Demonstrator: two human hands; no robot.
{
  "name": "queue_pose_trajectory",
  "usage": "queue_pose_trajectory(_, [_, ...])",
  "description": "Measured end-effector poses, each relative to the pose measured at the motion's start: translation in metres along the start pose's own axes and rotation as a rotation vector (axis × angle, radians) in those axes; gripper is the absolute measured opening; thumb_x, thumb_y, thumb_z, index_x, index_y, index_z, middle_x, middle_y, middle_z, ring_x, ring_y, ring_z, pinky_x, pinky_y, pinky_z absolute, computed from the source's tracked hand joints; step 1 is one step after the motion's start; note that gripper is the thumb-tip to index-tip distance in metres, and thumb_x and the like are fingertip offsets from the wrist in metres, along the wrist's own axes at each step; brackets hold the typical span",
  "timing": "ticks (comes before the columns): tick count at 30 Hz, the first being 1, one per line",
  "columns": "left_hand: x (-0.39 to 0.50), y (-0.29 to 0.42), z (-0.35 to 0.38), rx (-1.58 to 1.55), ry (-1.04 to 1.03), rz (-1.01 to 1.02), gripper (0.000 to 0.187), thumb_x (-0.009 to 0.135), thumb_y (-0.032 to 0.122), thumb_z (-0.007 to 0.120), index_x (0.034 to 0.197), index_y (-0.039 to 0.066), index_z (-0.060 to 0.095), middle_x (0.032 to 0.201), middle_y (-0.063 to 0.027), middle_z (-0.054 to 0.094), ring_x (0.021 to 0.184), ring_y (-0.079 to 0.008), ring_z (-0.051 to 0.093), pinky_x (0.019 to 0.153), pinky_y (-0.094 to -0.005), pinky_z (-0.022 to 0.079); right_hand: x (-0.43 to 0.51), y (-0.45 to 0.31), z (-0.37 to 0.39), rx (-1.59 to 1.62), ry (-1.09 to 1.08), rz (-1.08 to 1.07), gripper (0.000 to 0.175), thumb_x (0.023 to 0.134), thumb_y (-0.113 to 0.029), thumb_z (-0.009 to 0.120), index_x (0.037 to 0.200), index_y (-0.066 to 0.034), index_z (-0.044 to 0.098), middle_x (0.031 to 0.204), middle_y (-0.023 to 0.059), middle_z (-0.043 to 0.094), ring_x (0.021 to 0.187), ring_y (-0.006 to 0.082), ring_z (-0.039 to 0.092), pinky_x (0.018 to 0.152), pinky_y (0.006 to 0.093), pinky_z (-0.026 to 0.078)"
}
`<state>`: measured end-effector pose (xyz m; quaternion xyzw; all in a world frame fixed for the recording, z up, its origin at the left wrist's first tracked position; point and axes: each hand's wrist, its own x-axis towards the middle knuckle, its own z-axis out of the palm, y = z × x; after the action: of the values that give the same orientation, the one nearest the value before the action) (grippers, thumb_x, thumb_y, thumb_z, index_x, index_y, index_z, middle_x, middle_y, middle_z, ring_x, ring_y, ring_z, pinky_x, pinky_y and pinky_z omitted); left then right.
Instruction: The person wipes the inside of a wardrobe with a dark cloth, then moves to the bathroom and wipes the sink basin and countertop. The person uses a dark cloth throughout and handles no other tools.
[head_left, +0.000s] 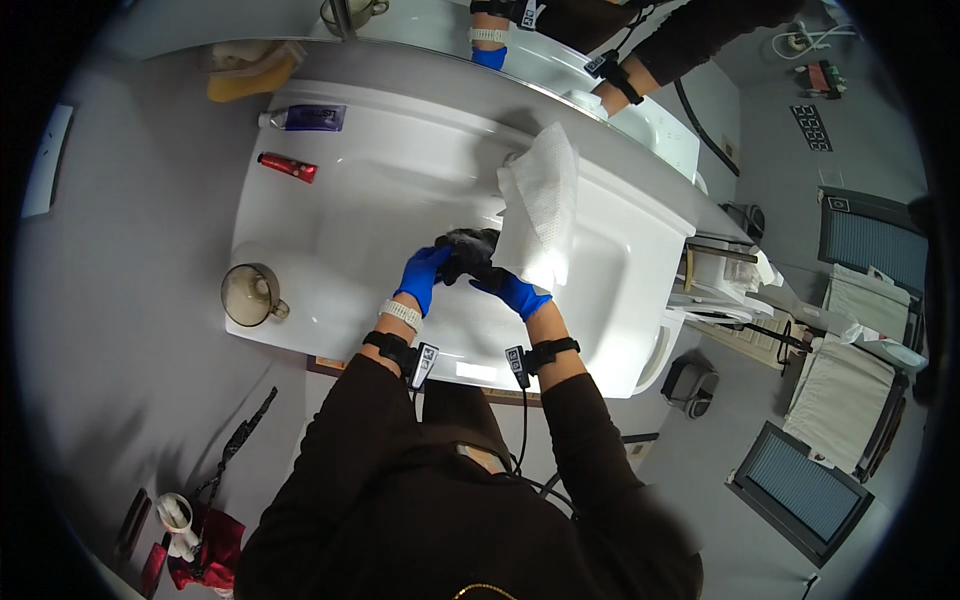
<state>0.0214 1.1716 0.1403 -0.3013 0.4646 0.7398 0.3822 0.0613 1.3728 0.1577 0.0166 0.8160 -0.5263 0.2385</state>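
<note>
My left hand (422, 271), in a blue glove, grips a dark cloth (466, 252) with whitish suds on it. At the cloth's other side is my right hand (517, 291), also gloved in blue, its fingers against the dark fabric and partly covered by it. Both hands are over the basin of a white sink (360, 247). A white textured cloth or paper towel (541, 202) drapes down from the faucet area, hides most of the faucet, and reaches close above my right hand.
On the sink's left ledge lie a blue-purple tube (315, 118), a red tube (288, 166) and a tinted glass mug (251, 295). A mirror (420, 26) runs behind the sink. Cables (525, 427) hang from my wrist devices. A yellow item (251, 79) sits near the back left corner.
</note>
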Motion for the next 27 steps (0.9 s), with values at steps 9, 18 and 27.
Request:
queue_pose_trajectory(9, [0.005,-0.001,0.012,0.148,0.088,0.173,0.035,0.089,0.035,0.063,0.113,0.010,0.059,0.102,-0.0040,0.061,0.099,-0.0132,0.057,0.084,-0.0273,0.045,0.016,0.029,-0.013,0.110,0.155,0.272,0.044,0.092,-0.028,0.059,0.129,-0.0062,0.048,0.111,0.0087,0.060,0.096,0.0227,0.056,0.082,0.0324,0.047])
queue_pose_trajectory(18, [0.043,-0.055,0.041,-0.275,-0.320,0.146,0.028,0.096,0.035,0.050,0.108,0.010,0.052,0.094,-0.0027,0.056,0.081,-0.0131,0.053,0.074,-0.0275,0.046,0.011,-0.012,0.059,-0.147,0.513,0.081,0.032,0.093,-0.029,0.054,0.112,-0.0036,0.058,0.076,0.0099,0.064,0.061,0.0255,0.059,0.054,0.0353,0.049])
queue_pose_trajectory(27, [0.022,-0.044,0.055,-0.146,-0.148,0.201,0.049,0.099,0.037,0.046,0.137,0.007,0.043,0.122,-0.0058,0.057,0.106,-0.0163,0.056,0.088,-0.0286,0.046,0.015,0.028,0.077,-0.705,0.618,0.145,0.042,0.094,-0.019,0.051,0.132,-0.0006,0.047,0.129,0.0141,0.053,0.122,0.0279,0.047,0.103,0.0399,0.034])
